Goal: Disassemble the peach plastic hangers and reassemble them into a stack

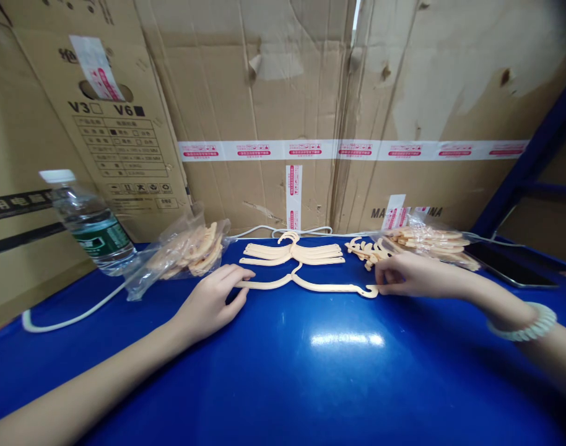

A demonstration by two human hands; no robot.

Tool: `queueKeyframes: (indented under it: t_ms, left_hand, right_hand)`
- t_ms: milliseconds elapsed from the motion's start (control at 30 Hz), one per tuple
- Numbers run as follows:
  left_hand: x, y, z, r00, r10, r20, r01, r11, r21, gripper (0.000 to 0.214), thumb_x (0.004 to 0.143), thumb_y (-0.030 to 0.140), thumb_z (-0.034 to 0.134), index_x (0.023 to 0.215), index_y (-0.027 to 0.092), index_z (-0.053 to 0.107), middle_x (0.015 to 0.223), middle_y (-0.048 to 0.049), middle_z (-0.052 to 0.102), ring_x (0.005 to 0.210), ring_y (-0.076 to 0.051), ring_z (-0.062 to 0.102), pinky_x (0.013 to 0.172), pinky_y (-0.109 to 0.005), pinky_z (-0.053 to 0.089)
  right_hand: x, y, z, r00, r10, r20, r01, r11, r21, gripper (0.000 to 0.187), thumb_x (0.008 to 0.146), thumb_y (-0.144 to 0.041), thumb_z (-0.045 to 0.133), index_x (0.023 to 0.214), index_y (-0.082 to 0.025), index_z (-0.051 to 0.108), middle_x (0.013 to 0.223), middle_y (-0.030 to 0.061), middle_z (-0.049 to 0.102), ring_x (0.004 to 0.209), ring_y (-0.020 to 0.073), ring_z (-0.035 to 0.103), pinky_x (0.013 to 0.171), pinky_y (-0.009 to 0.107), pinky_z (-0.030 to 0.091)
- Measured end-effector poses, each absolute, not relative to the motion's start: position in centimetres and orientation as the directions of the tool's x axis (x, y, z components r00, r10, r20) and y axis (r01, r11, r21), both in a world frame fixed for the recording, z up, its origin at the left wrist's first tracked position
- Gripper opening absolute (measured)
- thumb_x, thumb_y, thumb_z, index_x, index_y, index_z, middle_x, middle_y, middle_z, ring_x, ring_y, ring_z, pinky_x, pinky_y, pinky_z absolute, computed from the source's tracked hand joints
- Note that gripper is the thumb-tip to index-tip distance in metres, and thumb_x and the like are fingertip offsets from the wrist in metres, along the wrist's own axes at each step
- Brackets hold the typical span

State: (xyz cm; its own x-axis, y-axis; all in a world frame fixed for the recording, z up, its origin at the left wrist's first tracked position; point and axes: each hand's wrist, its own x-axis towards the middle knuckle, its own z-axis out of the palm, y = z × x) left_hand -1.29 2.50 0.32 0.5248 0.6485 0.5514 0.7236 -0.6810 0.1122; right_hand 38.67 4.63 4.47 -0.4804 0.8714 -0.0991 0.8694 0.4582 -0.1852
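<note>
A cream plastic clothes hanger lies flat on the blue table, its hook towards the back. My left hand holds its left end between thumb and fingers. At the other end, my right hand pinches a small hook-shaped piece that meets the hanger's right arm; whether it is joined there I cannot tell. Just behind lies a fanned stack of several similar hangers. Beside my right hand is a loose pile of small cream hook pieces, partly hidden by the fingers.
Clear plastic bags of cream parts lie at left and right. A water bottle leans at far left near a white cable. A dark phone lies at right. Cardboard walls the back of the blue table.
</note>
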Motion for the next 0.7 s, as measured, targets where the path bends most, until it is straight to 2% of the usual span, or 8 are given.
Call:
queueKeyframes:
  t_ms: [167,533,633,700]
  left_hand:
    - [-1.2,2.5,0.5,0.522,0.643,0.561,0.721,-0.684,0.113,0.022,0.091,0.021,0.044,0.101,0.017,0.063,0.097,-0.0086,0.070,0.092,-0.023,0.066,0.083,-0.037,0.053]
    - [-1.6,2.8,0.5,0.547,0.645,0.533,0.727,-0.682,0.078,0.023,0.091,0.021,0.044,0.099,0.017,0.065,0.095,-0.0082,0.068,0.089,-0.023,0.065,0.079,-0.036,0.052]
    - [-2.1,3.4,0.8,0.554,0.633,0.541,0.726,-0.685,0.060,0.025,0.092,0.020,0.042,0.103,0.016,0.064,0.099,-0.0100,0.068,0.093,-0.024,0.064,0.084,-0.037,0.051]
    - [-2.5,4.1,1.2,0.562,0.621,0.547,0.721,-0.691,0.043,0.027,0.094,0.019,0.039,0.105,0.014,0.063,0.103,-0.0121,0.067,0.097,-0.025,0.063,0.089,-0.039,0.050]
  right_hand:
    - [38.7,4.9,4.3,-0.504,0.861,-0.073,0.847,0.476,-0.238,0.016,0.080,-0.035,0.059,0.077,-0.020,0.064,0.065,0.0017,0.063,0.059,0.0170,0.058,0.051,0.025,0.037]
    - [38.3,4.6,4.6,-0.505,0.861,-0.063,0.846,0.479,-0.235,0.019,0.082,-0.036,0.056,0.081,-0.019,0.066,0.069,0.0030,0.064,0.062,0.0183,0.059,0.054,0.027,0.039]
    - [38.2,4.7,4.8,-0.466,0.878,0.108,0.851,0.479,-0.214,0.023,0.086,-0.036,0.050,0.086,-0.018,0.065,0.072,0.0045,0.065,0.064,0.0192,0.060,0.059,0.029,0.041]
    - [38.1,4.7,4.9,-0.407,0.865,0.294,0.861,0.471,-0.192,0.027,0.089,-0.034,0.043,0.090,-0.017,0.064,0.075,0.0061,0.067,0.069,0.0202,0.061,0.064,0.032,0.042]
